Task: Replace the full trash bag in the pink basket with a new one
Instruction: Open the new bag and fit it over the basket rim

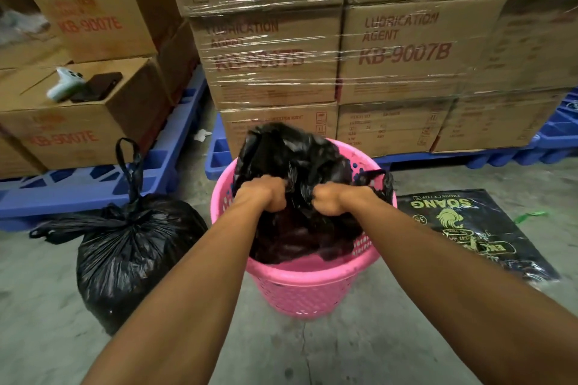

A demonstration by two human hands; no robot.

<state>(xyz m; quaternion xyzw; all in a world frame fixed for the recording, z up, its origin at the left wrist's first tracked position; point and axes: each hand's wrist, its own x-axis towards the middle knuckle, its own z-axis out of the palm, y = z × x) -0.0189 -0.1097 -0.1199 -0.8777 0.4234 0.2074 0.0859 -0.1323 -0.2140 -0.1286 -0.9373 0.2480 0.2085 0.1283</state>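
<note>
- The left hand [265, 194] is closed in a fist around a bunched fold of thin black plastic, just left of the frame's centre.
- The right hand [331, 200] is likewise clenched on the same film, close beside the left, with a narrow gather of plastic between them.
- What both hands grip is the new trash bag [294, 166]: glossy, crinkled black film, billowing up behind the hands and sagging into the basket below them. One looped handle hangs over the rim at the right.
- The pink basket [300, 284] stands at centre frame on the floor, round, of smooth plastic with a lattice of small holes in its wall.
- The full trash bag [131, 256] sits on the floor just left of the basket, bulging and wrinkled, its neck knotted and one thin handle loop standing upright.
- A flat black printed pack of bags [469, 225] lies on the floor at the right, with yellow-green lettering.
- The concrete floor [344, 353] is grey, mottled and cracked.
- Blue plastic pallets [78, 191] carry cardboard boxes [403, 50] across the upper frame; those at centre and right are shrink-wrapped and printed in red.
- On a box at the left lie a white device [64, 83] and a dark flat object [100, 86], both blurred.
</note>
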